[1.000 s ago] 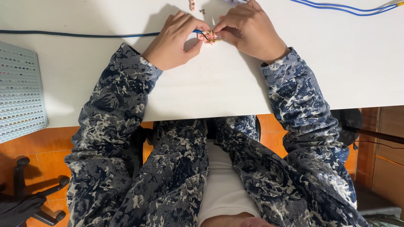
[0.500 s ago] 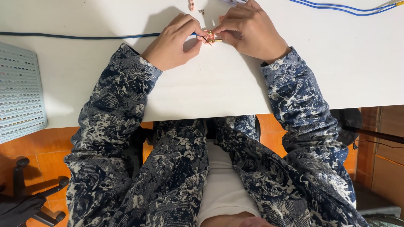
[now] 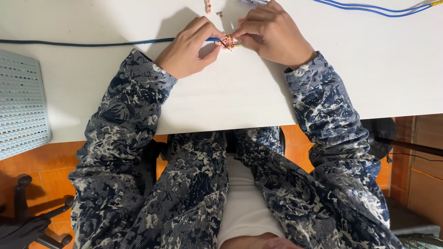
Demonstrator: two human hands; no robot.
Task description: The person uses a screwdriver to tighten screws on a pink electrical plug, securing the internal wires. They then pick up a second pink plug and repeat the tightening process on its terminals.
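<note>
Surroundings: counter [image 3: 221, 101] is lying white and smooth under both forearms; a pale perforated panel [image 3: 20, 106] is sitting at its left edge, blue wires [image 3: 374, 8] are curving along the far right, and two tiny loose parts [image 3: 208, 6] are lying just beyond the fingers.
Obstructions: fingers of both hands are crowding round the small piece and hiding much of it.
Position: small pink and brass connector [image 3: 229, 43] is sitting between the two hands, just above the counter.
Left hand: left hand [image 3: 187, 48] is pinching the dark blue cable [image 3: 92, 44] where it is meeting the connector, fingers curled nearly closed.
Right hand: right hand [image 3: 272, 32] is gripping the connector with thumb and fingertips, closed tight.
Materials: sleeves [image 3: 124, 120] are showing a mottled blue and cream woven cloth.
</note>
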